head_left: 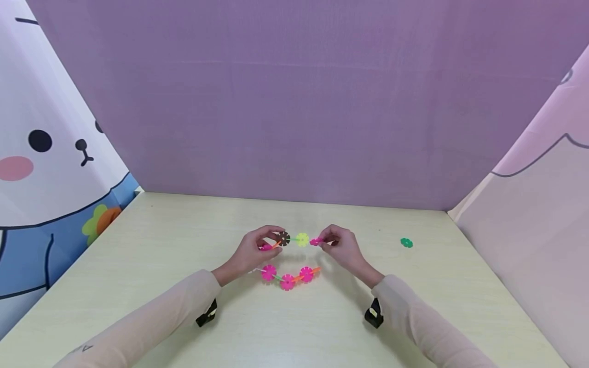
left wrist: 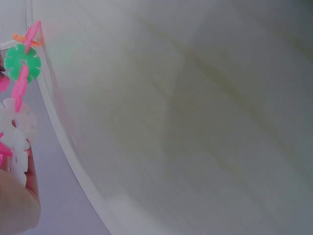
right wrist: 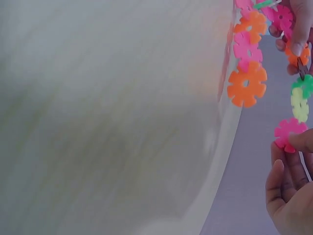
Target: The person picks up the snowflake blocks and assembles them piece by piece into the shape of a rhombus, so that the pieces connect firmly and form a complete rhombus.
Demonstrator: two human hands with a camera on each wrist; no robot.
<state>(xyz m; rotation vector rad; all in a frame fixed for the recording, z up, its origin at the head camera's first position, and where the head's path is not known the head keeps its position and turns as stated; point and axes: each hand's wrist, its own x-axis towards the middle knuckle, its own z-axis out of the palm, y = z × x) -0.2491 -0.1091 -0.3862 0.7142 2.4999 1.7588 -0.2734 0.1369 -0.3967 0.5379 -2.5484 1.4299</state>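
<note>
A chain of notched flower-shaped plastic discs runs between the two hands. My left hand (head_left: 250, 251) pinches it near a brown disc (head_left: 284, 238), by an orange one. From there a thin green disc, seen edge-on, leads to a yellow disc (head_left: 302, 239). At that end my right hand (head_left: 344, 246) pinches a pink disc (right wrist: 289, 134) between thumb and fingers. Another stretch of linked discs hangs below, with pink discs (head_left: 287, 282) and an orange disc (right wrist: 247, 84) at its end. In the left wrist view a white disc (left wrist: 17, 121) and a green disc (left wrist: 22, 63) show.
A loose green disc (head_left: 406, 243) lies on the pale tabletop (head_left: 294, 327), right of the right hand. A purple panel (head_left: 294, 102) stands behind the table. Printed cloths hang at both sides. Black wrist devices (head_left: 374, 314) sit under the sleeves.
</note>
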